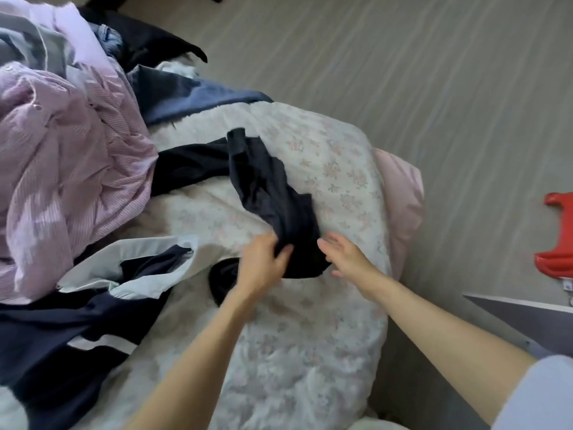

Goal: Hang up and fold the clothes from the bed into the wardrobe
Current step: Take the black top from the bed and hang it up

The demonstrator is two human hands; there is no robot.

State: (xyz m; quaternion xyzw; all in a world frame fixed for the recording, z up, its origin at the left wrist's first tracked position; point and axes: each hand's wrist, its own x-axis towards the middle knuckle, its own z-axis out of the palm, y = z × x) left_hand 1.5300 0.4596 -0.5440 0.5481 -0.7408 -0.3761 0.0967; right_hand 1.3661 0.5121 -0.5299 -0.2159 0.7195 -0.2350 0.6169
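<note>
Dark garment (273,193), limp and light on floral bedspread (310,352), near end pinched by left hand (263,265), right hand (344,256) beside it, fingers loosely spread, likely best taken by an edge.

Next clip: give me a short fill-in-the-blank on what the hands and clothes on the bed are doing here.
1. The left hand grips a ____ garment lying on the floral bedspread.
2. The right hand has its fingers ____, holding nothing.
3. The pile of clothes lies to the ____ of the hands.
4. The object on the floor at the right edge is ____.

Missing words: dark; open; left; red
</note>
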